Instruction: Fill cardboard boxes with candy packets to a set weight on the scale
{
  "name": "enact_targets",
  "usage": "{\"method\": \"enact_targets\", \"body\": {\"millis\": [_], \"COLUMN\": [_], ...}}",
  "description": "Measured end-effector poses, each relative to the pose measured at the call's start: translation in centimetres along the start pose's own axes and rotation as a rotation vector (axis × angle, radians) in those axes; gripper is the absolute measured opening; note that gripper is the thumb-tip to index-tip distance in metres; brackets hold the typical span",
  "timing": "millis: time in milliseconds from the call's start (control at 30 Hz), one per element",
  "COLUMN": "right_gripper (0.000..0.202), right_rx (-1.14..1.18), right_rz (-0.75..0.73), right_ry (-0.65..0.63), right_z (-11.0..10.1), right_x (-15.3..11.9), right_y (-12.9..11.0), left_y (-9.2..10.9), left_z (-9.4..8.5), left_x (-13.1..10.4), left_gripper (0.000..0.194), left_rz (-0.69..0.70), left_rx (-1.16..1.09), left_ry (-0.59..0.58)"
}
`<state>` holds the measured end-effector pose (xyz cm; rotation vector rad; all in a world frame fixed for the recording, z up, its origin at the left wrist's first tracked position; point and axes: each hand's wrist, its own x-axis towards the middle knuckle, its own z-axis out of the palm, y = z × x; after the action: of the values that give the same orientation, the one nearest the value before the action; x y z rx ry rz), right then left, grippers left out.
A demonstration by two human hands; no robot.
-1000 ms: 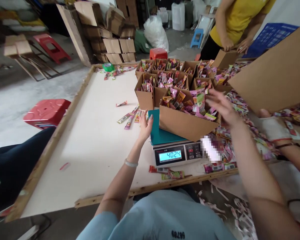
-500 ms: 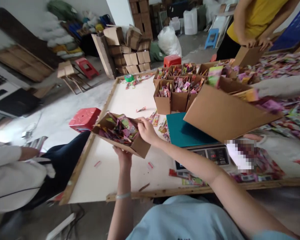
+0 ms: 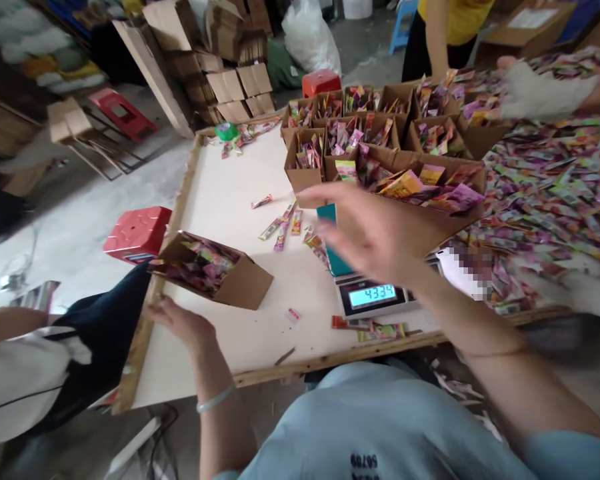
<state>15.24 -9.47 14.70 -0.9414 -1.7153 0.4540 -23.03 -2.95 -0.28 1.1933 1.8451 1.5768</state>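
A cardboard box (image 3: 245, 283) filled with small wrapped packets stands on the left of the table. Just below it is my left hand (image 3: 187, 327), fingers stretched toward the box's near left corner; whether they touch it I cannot tell. My right hand (image 3: 375, 230), slightly blurred, hangs open with its fingers apart above the digital scale (image 3: 353, 307), whose lit display reads about 433.4. Behind that hand, a larger open cardboard box (image 3: 450, 227) of packets sits over the scale's teal plate (image 3: 337, 253), partly hidden by my arm.
Several packet-filled boxes (image 3: 305, 173) stand in rows at the back. Loose packets (image 3: 555, 193) are heaped on the right, where co-workers' gloved hands (image 3: 545, 93) reach in. Green tape (image 3: 225, 131) lies at the far edge. A red stool (image 3: 139, 233) and a seated person (image 3: 25, 373) are on the left.
The packet box has gone from my two hands onto the table at left. My right hand has moved right, over the scale. The larger box now sits lower, on the scale, whose display is lit.
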Motion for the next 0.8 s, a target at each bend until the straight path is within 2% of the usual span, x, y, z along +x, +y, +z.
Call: {"method": "enact_targets", "body": {"millis": [67, 100, 133, 200, 267, 333, 400, 500, 533, 600, 633, 700, 767, 800], "right_gripper": [0.024, 0.025, 0.029, 0.038, 0.042, 0.042, 0.05, 0.07, 0.069, 0.05, 0.04, 0.035, 0.042, 0.046], "right_rx": [-0.171, -0.252, -0.316, -0.377, -0.36, -0.338, -0.327, -0.266, -0.228, -0.154, -0.134, -0.146, -0.199, -0.223], "right_rz": [-0.02, -0.002, 0.033, 0.141, 0.243, 0.3, 0.343, 0.41, 0.419, 0.413, 0.398, 0.36, 0.316, 0.293], "right_ry": [0.243, 0.298, 0.311, 0.21, 0.068, -0.022, -0.089, -0.249, -0.284, -0.297, -0.286, -0.289, -0.259, -0.187], "right_z": [-8.1, -11.5, -14.3, -18.5, -20.9, -21.9, -21.8, -19.7, -18.7, -16.9, -16.3, -16.3, -18.0, -19.3], "right_x": [-1.0, -1.4, -1.7, -2.0, -1.9, -1.4, -0.5, 1.4, 2.0, 3.1, 3.4, 3.5, 2.6, 1.7], "right_y": [-1.2, -1.2, -0.7, 0.9, 2.7, 4.2, 5.4, 7.5, 8.3, 9.5, 9.7, 9.2, 8.0, 7.5], "left_y": [1.9, 3.3, 4.9, 8.2, 11.3, 13.6, 15.1, 16.4, 16.7, 17.2, 17.4, 17.7, 17.6, 17.5], "left_z": [0.1, 0.4, 0.9, 2.4, 4.4, 7.1, 10.6, 16.5, 18.3, 21.5, 22.6, 24.0, 24.3, 24.3], "left_x": [-0.2, -0.5, -0.9, -2.0, -3.3, -4.5, -5.4, -6.7, -7.2, -8.1, -8.5, -9.0, -8.9, -8.7], "left_gripper": [0.081, 0.079, 0.077, 0.071, 0.064, 0.06, 0.064, 0.072, 0.073, 0.076, 0.077, 0.08, 0.08, 0.079], "left_rz": [0.123, 0.185, 0.256, 0.408, 0.541, 0.642, 0.705, 0.678, 0.636, 0.565, 0.55, 0.554, 0.576, 0.584], "left_rx": [0.026, 0.047, 0.078, 0.132, 0.148, 0.108, -0.032, -0.28, -0.315, -0.317, -0.308, -0.311, -0.341, -0.359], "left_ry": [0.241, 0.338, 0.378, 0.408, 0.402, 0.36, 0.273, -0.056, -0.192, -0.414, -0.479, -0.539, -0.549, -0.549]}}
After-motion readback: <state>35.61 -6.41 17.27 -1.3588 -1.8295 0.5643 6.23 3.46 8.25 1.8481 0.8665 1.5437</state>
